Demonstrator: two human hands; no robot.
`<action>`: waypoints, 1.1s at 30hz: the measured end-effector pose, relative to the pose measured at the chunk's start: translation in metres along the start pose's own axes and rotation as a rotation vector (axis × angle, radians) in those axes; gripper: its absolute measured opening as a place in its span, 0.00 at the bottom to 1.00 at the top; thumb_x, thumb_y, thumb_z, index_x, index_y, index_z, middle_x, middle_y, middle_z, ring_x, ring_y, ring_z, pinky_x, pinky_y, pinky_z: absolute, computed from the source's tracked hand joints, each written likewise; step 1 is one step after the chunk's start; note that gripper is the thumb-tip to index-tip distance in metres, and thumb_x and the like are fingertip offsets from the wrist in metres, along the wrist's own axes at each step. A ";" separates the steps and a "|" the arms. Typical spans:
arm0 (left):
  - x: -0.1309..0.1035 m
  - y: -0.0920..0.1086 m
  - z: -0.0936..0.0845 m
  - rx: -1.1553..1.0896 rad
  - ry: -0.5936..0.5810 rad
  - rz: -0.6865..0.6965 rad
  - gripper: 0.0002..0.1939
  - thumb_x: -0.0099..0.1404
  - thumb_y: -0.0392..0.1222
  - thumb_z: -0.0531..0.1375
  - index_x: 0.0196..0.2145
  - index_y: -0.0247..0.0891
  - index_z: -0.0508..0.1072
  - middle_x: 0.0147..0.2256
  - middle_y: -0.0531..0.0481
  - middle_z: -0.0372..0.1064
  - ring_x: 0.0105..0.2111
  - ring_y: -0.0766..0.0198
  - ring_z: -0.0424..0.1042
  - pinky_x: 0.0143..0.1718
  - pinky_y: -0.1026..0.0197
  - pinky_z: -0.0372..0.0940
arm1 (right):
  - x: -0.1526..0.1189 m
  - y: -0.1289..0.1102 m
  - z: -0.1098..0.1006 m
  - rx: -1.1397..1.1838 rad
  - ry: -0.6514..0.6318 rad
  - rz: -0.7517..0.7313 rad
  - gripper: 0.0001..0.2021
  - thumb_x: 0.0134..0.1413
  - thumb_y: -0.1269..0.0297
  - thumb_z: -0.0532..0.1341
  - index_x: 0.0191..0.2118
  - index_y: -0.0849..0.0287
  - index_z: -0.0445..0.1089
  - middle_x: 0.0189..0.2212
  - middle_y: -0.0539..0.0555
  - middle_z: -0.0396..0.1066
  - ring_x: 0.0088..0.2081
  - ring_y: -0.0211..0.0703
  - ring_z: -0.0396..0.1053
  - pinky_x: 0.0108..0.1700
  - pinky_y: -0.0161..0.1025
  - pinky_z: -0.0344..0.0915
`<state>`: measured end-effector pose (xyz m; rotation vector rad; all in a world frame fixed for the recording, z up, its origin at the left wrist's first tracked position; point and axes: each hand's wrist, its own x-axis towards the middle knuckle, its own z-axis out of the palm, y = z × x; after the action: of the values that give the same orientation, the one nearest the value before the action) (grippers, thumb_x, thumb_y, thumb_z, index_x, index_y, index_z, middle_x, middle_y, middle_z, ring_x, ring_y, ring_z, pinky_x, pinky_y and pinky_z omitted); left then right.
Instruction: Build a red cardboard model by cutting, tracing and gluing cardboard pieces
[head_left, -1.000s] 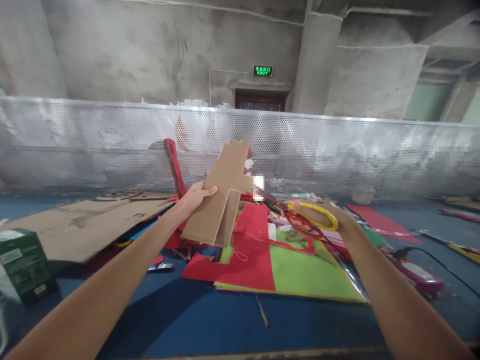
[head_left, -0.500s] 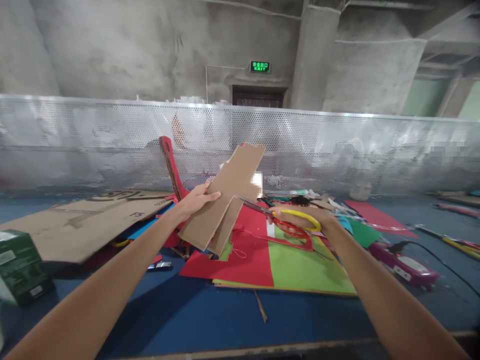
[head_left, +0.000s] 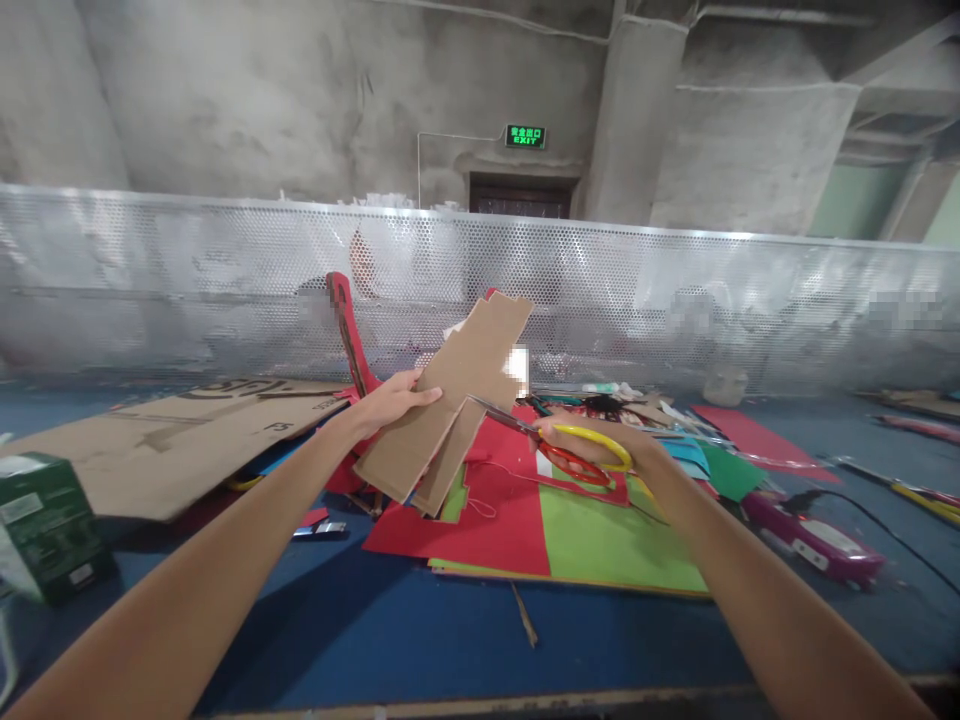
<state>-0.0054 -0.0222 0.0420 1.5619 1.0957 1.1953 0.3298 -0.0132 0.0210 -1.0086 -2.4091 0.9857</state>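
My left hand (head_left: 401,398) grips the left side of a brown cardboard piece (head_left: 472,355), its thumb lying on the front face. A long slit splits the lower part of the cardboard, and a strip (head_left: 450,460) hangs apart on the right of it. My right hand (head_left: 570,440) is closed on scissors (head_left: 589,455) with one yellow and one red handle loop. Their blades point left and meet the cardboard at the top of the slit. Red sheet (head_left: 502,530) and lime green sheet (head_left: 600,540) lie stacked below on the blue table.
A large flat cardboard (head_left: 180,450) and a green box (head_left: 52,525) are at the left. Behind my left hand rises a curved red piece (head_left: 349,335). A purple device (head_left: 814,540) with a black cable lies right. A perforated metal screen (head_left: 637,300) spans the back.
The view has shifted slightly. The scissors' handle loops look a little closer together, and the cardboard has tilted slightly in my left hand.
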 end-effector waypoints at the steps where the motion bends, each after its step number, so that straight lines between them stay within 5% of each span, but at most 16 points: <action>1: 0.002 -0.002 -0.002 0.007 -0.006 0.005 0.24 0.47 0.48 0.76 0.42 0.39 0.80 0.35 0.42 0.81 0.34 0.50 0.80 0.36 0.53 0.74 | 0.001 -0.001 0.001 -0.002 -0.036 -0.020 0.26 0.64 0.38 0.55 0.29 0.57 0.67 0.18 0.48 0.64 0.17 0.35 0.59 0.19 0.35 0.57; 7: 0.004 -0.009 -0.007 0.014 -0.034 -0.018 0.25 0.50 0.49 0.75 0.45 0.39 0.79 0.37 0.42 0.82 0.33 0.52 0.80 0.35 0.55 0.74 | 0.005 -0.013 0.005 -0.148 -0.049 0.014 0.26 0.64 0.38 0.53 0.28 0.56 0.61 0.18 0.47 0.63 0.14 0.33 0.57 0.16 0.33 0.55; 14: 0.001 -0.007 -0.008 -0.022 -0.008 -0.057 0.23 0.51 0.46 0.75 0.44 0.40 0.80 0.34 0.43 0.81 0.30 0.52 0.79 0.34 0.54 0.74 | 0.020 -0.002 0.004 -0.317 0.035 -0.124 0.23 0.62 0.41 0.57 0.27 0.56 0.60 0.17 0.48 0.60 0.19 0.35 0.55 0.23 0.35 0.51; 33: 0.010 -0.016 -0.026 0.078 0.090 0.045 0.27 0.51 0.51 0.74 0.48 0.39 0.80 0.41 0.41 0.81 0.31 0.54 0.79 0.31 0.58 0.71 | 0.022 -0.012 0.025 -0.222 0.116 -0.122 0.24 0.66 0.43 0.54 0.24 0.55 0.57 0.14 0.46 0.57 0.18 0.34 0.55 0.23 0.34 0.51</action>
<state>-0.0312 -0.0056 0.0336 1.6132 1.1831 1.2773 0.2953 -0.0150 0.0134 -0.9488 -2.4882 0.6113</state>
